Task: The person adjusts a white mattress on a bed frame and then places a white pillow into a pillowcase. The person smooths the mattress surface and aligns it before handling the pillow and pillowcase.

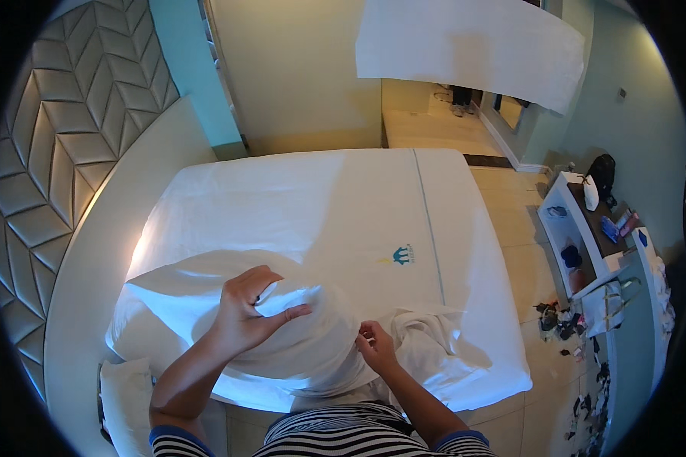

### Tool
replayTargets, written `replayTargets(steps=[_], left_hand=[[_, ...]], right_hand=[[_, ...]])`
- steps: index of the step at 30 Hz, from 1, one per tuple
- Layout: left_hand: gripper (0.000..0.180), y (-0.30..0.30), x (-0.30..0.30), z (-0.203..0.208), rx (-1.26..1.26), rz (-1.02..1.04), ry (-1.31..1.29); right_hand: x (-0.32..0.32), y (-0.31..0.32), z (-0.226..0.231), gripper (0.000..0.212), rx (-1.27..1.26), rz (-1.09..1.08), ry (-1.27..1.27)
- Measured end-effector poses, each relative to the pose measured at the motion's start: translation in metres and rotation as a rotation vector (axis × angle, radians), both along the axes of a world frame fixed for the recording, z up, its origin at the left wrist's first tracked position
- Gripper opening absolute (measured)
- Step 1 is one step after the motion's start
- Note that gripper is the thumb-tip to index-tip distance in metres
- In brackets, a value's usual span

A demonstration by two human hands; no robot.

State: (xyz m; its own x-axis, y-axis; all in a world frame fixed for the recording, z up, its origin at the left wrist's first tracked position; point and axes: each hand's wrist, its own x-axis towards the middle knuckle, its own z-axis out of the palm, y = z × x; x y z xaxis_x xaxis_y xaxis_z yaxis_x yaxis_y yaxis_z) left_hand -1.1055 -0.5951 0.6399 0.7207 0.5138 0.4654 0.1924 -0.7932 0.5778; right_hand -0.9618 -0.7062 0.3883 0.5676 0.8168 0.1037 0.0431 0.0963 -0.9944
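Observation:
Rumpled white bed linen (312,350) bulges up in front of me along the near side of a wide bed (351,198). My left hand (248,308) is over its upper left part, thumb stretched out and apart from the curved fingers. White cloth shows in that gap, and some of the fingers are hidden. Lower and to the right, my right hand (375,346) has its fingers curled in against the edge of the white linen. More crumpled cloth (427,339) lies just right of this hand. A striped shirt (343,430) covers my front at the lower edge.
A padded headboard (76,137) rises at the left, with a white pillow (126,404) below it. A white sheet-like shape (472,46) spans the upper right. Shelving (579,236) stands right of the bed, near small items scattered on the floor (541,365).

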Motion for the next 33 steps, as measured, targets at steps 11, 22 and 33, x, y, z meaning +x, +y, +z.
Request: replayTargets(steps=[11, 22, 33], left_hand=[[0.028, -0.004, -0.001, -0.005, -0.047, 0.013, -0.028], [0.024, -0.008, -0.01, -0.019, -0.004, 0.123, -0.171], [0.029, -0.022, 0.001, -0.011, 0.12, 0.016, -0.025]], right_hand=[[-0.011, 0.002, -0.018, 0.01, -0.173, 0.154, 0.261], [0.005, -0.003, -0.039, 0.015, -0.501, 0.021, -0.439], [0.042, -0.009, -0.057, 0.013, -0.338, 0.087, -0.452]])
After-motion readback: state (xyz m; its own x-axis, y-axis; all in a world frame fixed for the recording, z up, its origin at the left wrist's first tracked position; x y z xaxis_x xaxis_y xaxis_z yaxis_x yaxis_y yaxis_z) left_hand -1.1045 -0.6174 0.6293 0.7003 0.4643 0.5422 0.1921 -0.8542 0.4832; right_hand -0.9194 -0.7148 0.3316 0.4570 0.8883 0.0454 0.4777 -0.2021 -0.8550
